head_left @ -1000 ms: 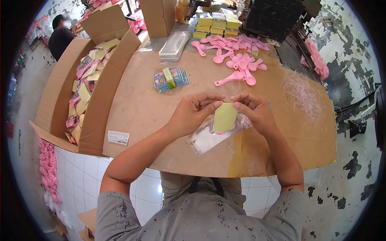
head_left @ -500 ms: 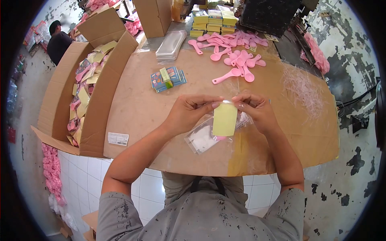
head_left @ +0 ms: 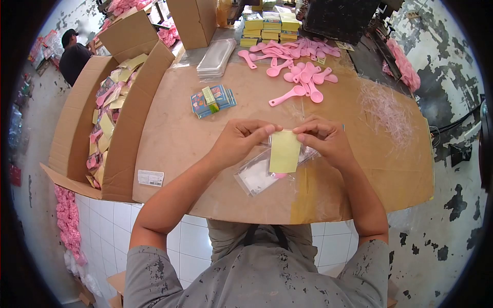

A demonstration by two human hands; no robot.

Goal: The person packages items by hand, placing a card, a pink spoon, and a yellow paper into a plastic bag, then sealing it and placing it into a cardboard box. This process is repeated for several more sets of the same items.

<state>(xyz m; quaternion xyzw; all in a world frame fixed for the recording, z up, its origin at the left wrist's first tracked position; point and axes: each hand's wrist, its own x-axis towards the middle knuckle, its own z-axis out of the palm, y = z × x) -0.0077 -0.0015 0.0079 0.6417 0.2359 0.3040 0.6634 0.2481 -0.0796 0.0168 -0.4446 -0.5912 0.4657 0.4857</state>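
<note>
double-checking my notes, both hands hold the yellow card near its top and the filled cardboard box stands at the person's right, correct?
Wrong side: the filled cardboard box stands at the person's left, as the head view shows. The left hand and right hand do hold the yellow card near its top.

My left hand (head_left: 245, 139) and right hand (head_left: 327, 141) pinch the top corners of a plain yellow card (head_left: 284, 152), with something pink (head_left: 280, 175) at its lower edge. Clear plastic bags (head_left: 252, 177) lie beneath on my cardboard-covered worktop (head_left: 172, 126). Farther out are pink plastic spoons (head_left: 309, 73) and banded blue cards (head_left: 221, 98); on my left, an open carton (head_left: 134, 115) holds yellow and pink packets (head_left: 107, 124).
</note>
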